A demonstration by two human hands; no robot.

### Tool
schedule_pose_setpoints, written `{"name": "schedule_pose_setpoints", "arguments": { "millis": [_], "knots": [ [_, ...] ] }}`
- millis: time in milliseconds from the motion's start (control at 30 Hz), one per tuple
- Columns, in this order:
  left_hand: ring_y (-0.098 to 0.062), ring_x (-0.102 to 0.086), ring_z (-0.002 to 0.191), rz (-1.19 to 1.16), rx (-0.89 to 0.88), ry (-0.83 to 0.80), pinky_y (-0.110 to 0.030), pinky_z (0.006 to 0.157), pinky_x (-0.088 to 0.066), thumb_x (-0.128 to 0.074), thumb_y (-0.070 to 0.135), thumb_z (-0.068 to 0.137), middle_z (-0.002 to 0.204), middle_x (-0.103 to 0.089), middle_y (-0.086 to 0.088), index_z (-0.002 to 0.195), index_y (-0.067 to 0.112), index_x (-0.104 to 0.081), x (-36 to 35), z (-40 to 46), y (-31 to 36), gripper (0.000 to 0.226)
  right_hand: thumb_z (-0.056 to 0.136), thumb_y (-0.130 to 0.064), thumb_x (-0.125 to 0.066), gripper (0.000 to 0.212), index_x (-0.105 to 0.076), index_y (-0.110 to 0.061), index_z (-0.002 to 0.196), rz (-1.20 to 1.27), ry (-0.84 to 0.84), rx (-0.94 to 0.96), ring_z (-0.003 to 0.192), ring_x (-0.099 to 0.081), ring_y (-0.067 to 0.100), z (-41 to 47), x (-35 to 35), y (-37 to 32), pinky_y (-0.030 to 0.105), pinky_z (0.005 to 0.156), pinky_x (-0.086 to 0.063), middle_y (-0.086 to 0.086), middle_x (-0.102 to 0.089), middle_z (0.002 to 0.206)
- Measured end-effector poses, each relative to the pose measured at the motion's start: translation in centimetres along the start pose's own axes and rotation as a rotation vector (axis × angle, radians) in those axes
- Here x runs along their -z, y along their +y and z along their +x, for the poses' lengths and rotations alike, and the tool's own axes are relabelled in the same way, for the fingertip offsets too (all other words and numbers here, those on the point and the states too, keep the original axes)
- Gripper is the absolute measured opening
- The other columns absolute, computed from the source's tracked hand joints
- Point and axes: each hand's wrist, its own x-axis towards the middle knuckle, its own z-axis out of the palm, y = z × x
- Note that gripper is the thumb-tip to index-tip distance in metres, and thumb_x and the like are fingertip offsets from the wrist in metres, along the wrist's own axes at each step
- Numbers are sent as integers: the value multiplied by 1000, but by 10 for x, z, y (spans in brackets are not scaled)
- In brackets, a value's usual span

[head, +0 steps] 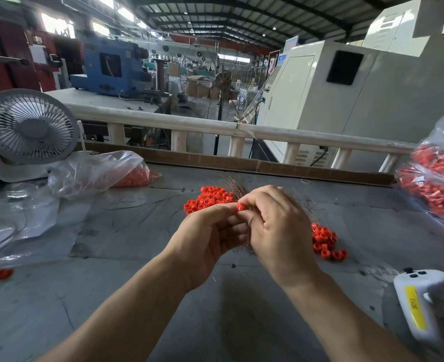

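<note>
Both hands meet above the middle of the grey table [127, 283]. My left hand [205, 239] and my right hand [275, 226] together pinch one small red plastic ring [240, 206] at their fingertips. A bundle of thin wires [232, 186] fans out behind the fingers; which hand holds it is hidden. A pile of red rings [208, 198] lies just beyond the hands. A smaller pile of red rings [324, 241] lies to the right of my right hand.
A white desk fan [27, 131] stands at the far left. Beside it lies a clear bag of red rings [98, 171]. More bagged red parts [437, 178] sit at the right edge. A white controller [419, 301] lies near right. One stray red ring [3, 274] lies at left.
</note>
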Motion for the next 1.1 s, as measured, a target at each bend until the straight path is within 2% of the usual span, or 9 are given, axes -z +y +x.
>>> {"name": "schedule_pose_setpoints", "arguments": {
  "millis": [233,433,533,633,800,900,967,1100],
  "knots": [
    [-21,-68,77,21,-1,-11,-32,78,-59,-58,16,97,86,-67,-13,97,2,-73,0,1,1,20,83,-5,-74,8,-73,-13,84,-15,33,36,83,-62,23,1,1,0,42,76,-51,-3,-68,86],
    [-20,-63,79,58,-55,9,-35,79,-55,-63,17,96,87,-64,-10,104,6,-66,3,1,1,14,86,-16,-79,11,-78,-21,97,-91,-51,86,93,-58,21,3,5,3,38,83,-48,-7,-65,95],
    [-20,-64,80,72,-97,13,-35,79,-54,-68,18,89,89,-67,-11,106,5,-70,4,2,0,22,87,-18,-79,12,-78,-21,99,-98,-44,78,86,-59,20,3,7,1,34,76,-50,-5,-61,89],
    [-20,-64,79,77,-132,23,-35,80,-54,-69,18,87,89,-66,-14,108,3,-73,6,3,0,26,90,-19,-77,14,-77,-19,104,-86,-51,83,82,-63,21,2,8,-2,38,69,-54,-3,-65,86],
    [-33,-58,96,101,-153,19,-45,91,-46,-67,17,90,108,-60,-23,121,-5,-66,7,4,0,39,93,-20,-76,24,-76,-19,117,-7,-84,53,88,-65,19,1,11,-2,38,73,-56,-2,-68,91],
    [-35,-56,100,109,-137,25,-47,94,-44,-62,14,93,109,-60,-23,120,-5,-66,7,4,0,33,92,-19,-76,23,-76,-19,116,21,-102,29,95,-66,18,1,10,-3,38,78,-57,-3,-70,98],
    [-32,-57,98,122,-119,32,-46,93,-45,-57,11,96,104,-61,-22,117,-1,-69,6,3,0,26,92,-17,-76,19,-76,-18,111,48,-111,10,98,-66,18,0,8,-3,37,82,-57,-4,-71,102],
    [-22,-63,86,134,-96,40,-41,86,-49,-54,8,97,97,-68,-13,117,-1,-70,4,2,0,26,92,-10,-76,17,-76,-13,109,90,-122,-45,98,-68,19,0,4,-1,37,83,-57,-2,-72,104]
  ]
}}
